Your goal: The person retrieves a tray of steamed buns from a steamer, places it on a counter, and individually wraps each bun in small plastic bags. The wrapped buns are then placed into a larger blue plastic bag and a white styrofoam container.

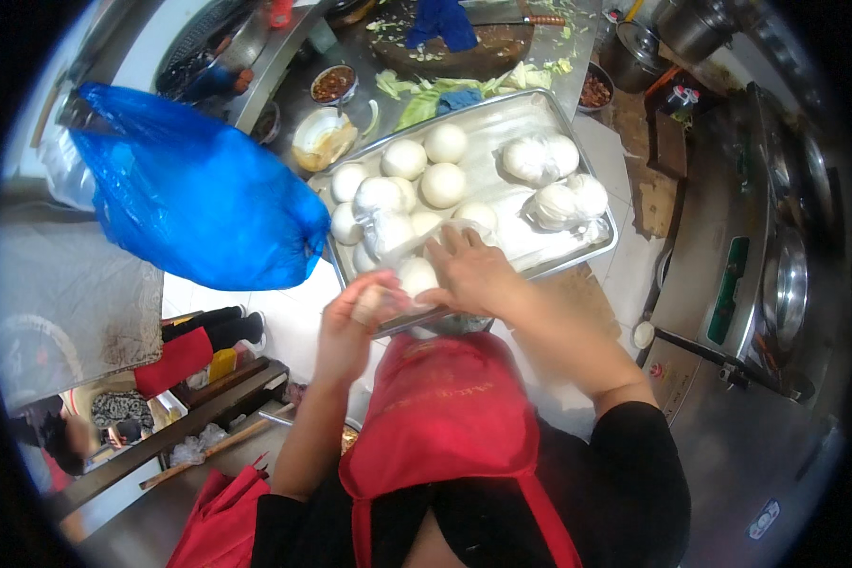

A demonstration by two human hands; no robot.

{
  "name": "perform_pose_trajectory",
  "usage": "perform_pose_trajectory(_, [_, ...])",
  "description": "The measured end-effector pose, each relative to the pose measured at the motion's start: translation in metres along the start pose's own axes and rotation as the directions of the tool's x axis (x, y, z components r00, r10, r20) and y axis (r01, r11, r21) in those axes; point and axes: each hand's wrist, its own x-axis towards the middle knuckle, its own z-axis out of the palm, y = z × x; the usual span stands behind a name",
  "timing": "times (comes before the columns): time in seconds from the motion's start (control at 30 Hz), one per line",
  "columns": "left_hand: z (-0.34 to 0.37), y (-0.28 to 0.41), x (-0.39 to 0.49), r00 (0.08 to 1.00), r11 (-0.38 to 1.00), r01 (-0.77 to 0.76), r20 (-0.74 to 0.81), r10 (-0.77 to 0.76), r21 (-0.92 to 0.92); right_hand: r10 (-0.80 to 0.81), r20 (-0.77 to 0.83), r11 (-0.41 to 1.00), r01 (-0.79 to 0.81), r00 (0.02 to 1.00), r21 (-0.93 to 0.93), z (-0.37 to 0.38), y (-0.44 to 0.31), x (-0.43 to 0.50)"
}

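A metal baking tray (pixel 479 113) is in front of me and holds several round white buns (pixel 445 184). Two clear plastic bags of buns (pixel 541 157) lie at its right side, and another bagged pair (pixel 383 213) rests on the loose buns at left. At the near edge, my left hand (pixel 362 305) pinches a thin clear plastic bag (pixel 397 295). My right hand (pixel 472 273) curls over the same bag, with its fingers around a white bun (pixel 417 275) in it. The fingertips of my right hand are partly hidden by film.
A large blue plastic bag (pixel 206 199) bulges at the tray's left. Behind it are a sauce bowl (pixel 334 84), a chopping board (pixel 454 60) with cabbage scraps, a knife (pixel 539 21) and a blue cloth (pixel 440 25). Another person (pixel 71 433) is at lower left.
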Motion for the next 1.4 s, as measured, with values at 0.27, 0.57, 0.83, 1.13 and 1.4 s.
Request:
perform_pose_trajectory(0.27, [-0.053,0.032,-0.025,0.960,0.585,-0.278,0.232,0.155,0.762,0.102,-0.020,0.993,-0.101,0.995,0.066,0.045,0.059,0.010])
perform_pose_trajectory(0.57, [-0.089,0.070,-0.019,0.857,-0.376,-0.514,0.470,-0.210,0.771,0.486,0.182,0.119,-0.271,0.855,0.955,0.031,0.008,-0.007])
perform_pose_trajectory(0.83, [-0.098,0.036,0.032,0.821,0.912,0.029,0.511,-0.255,0.408,0.401,0.006,0.018,-0.014,0.916,1.000,0.018,-0.040,-0.002])
perform_pose_trajectory(1.13, [-0.090,-0.015,0.047,0.884,0.960,-0.174,0.463,0.054,0.219,0.365,0.021,-0.051,-0.002,0.931,0.999,0.039,-0.061,0.007])
perform_pose_trajectory(1.4, [-0.092,-0.009,0.036,0.935,0.969,0.090,0.315,-0.162,0.231,0.045,-0.030,0.744,-0.014,0.999,0.668,0.026,-0.095,0.002])
